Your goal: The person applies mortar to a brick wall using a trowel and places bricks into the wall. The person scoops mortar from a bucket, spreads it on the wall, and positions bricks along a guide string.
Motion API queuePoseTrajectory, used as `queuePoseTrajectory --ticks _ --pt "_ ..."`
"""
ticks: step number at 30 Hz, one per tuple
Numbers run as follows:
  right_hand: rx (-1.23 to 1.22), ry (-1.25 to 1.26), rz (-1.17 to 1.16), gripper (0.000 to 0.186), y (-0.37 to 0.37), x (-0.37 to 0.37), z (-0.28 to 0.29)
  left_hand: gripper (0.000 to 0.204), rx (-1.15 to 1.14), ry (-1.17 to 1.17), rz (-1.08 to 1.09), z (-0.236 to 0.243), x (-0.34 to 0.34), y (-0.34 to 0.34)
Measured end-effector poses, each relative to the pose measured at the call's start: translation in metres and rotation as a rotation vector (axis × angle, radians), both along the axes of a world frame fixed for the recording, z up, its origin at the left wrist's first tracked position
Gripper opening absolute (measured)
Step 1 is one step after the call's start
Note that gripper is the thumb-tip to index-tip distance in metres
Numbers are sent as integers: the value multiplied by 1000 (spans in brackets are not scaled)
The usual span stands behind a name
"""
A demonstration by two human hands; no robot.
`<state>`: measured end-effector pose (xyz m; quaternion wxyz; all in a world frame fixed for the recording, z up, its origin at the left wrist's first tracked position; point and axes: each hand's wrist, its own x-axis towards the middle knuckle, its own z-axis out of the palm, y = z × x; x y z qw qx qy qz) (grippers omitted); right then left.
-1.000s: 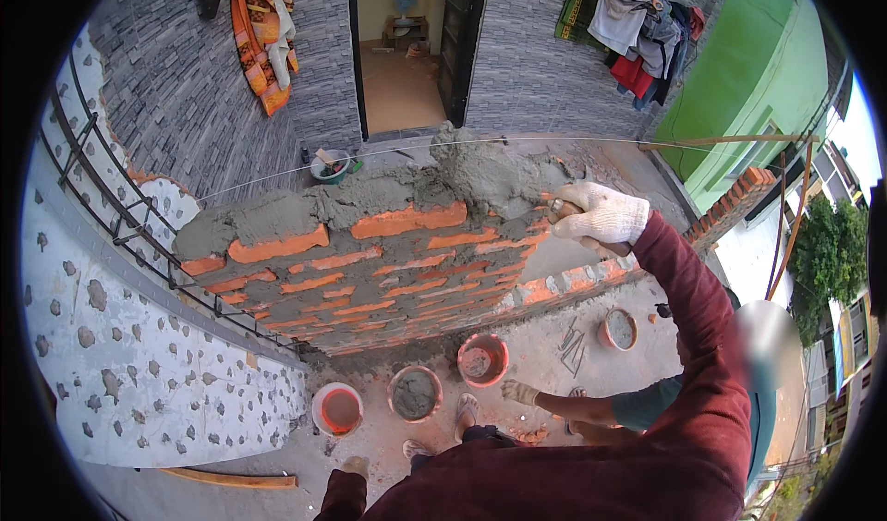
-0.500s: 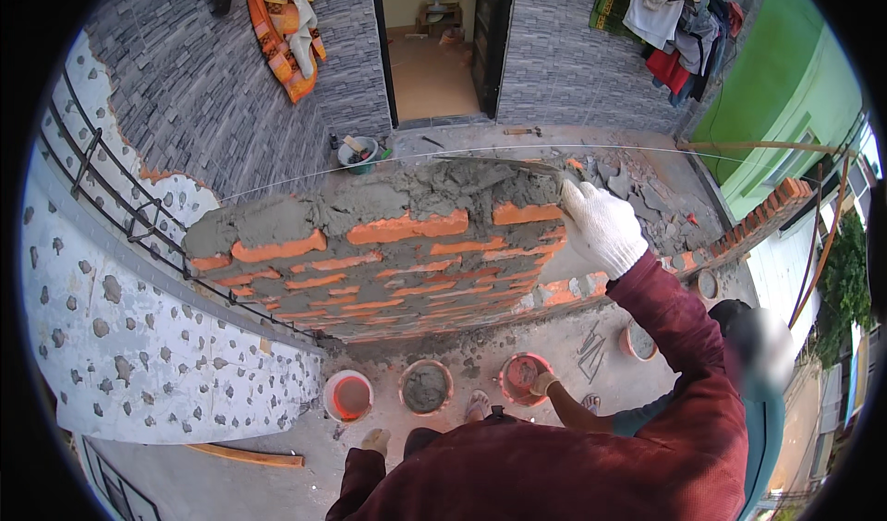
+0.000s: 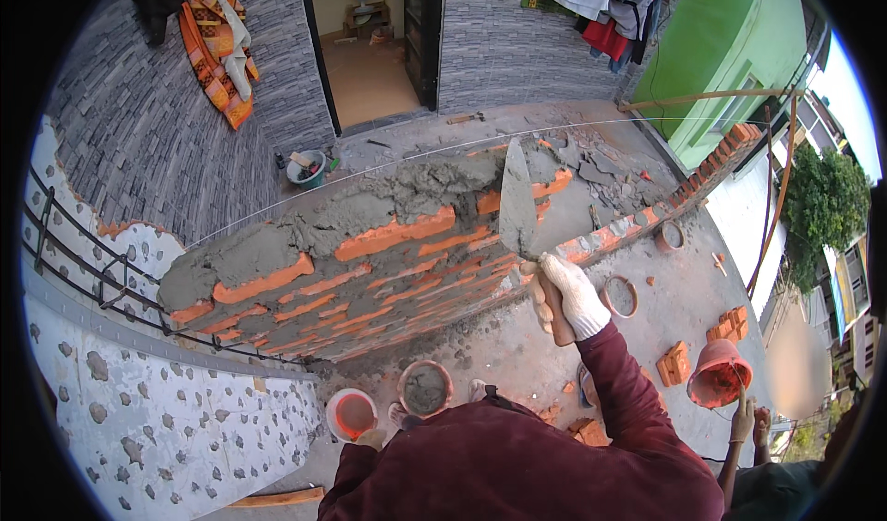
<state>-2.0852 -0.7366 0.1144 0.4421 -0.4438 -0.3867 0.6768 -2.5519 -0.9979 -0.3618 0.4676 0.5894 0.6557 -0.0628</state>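
My right hand [image 3: 575, 297], in a white knit glove, is closed round the wooden handle [image 3: 556, 316] of a trowel. The trowel blade [image 3: 518, 198], grey with mortar, points away from me across the right end of a brick wall [image 3: 397, 230]. Wet mortar [image 3: 370, 202] lies thick and uneven along the wall's top, and smears run between the orange bricks. My left hand [image 3: 373, 439], gloved, hangs low beside a white bucket with a red inside [image 3: 355, 416]; its fingers are too hidden to read.
A tub of mortar [image 3: 426, 388] stands below the wall. At lower right a co-worker's hand [image 3: 742, 419] holds a tilted red bucket [image 3: 719, 373] near stacked bricks [image 3: 675, 364]. A white string [image 3: 388, 163] runs behind the wall. Steel rebar [image 3: 115, 272] stands at left.
My right hand has drawn back from the wall's top toward me, and the trowel blade now shows broadside. The co-worker has lifted the red bucket and moved right. My view has shifted.
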Motion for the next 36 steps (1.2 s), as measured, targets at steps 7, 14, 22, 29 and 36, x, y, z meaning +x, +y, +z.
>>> queuePoseTrajectory --ticks 7,14,22,29,36 --pt "-46 233 -38 49 -21 -89 -41 36 189 -50 -71 21 -80 64" --pt "106 -86 -99 50 -37 -170 -56 42 90 -17 -17 82 -108 98" --pt "385 -811 66 40 -69 -159 -54 44 -63 -29 -209 49 -98 100" --pt "301 -1265 -85 26 -58 -78 84 47 61 -177 -6 39 -105 82" --pt "71 -1076 342 16 20 -101 198 51 -71 129 -557 19 -120 73"
